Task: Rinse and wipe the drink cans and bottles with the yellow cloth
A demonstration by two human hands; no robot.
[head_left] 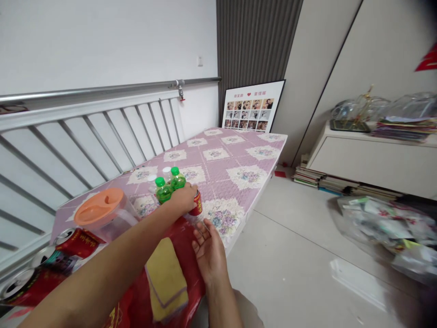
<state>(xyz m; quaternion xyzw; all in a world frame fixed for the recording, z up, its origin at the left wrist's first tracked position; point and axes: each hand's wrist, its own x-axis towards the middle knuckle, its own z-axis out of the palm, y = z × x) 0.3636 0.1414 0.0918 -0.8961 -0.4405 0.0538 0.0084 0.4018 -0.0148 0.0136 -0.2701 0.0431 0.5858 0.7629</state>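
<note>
My left hand [183,197] reaches out across the pink quilted surface [239,157] and is wrapped round a red can [197,204] standing upright. Just behind the hand stand two green bottles with green caps [170,184] and clear bottles with white caps [154,181]. My right hand [209,248] hovers lower, near the edge of the red cloth [186,255], palm up with fingers spread and nothing in it. A folded yellow cloth [166,278] lies to its left.
A clear jug with an orange lid [102,209] and several red cans [73,241] lie at the left. A white railing [85,136] lines the far side. A photo frame [252,107] leans on the wall. Stacked books, a cabinet [375,159] and a plastic bag [382,228] fill the right.
</note>
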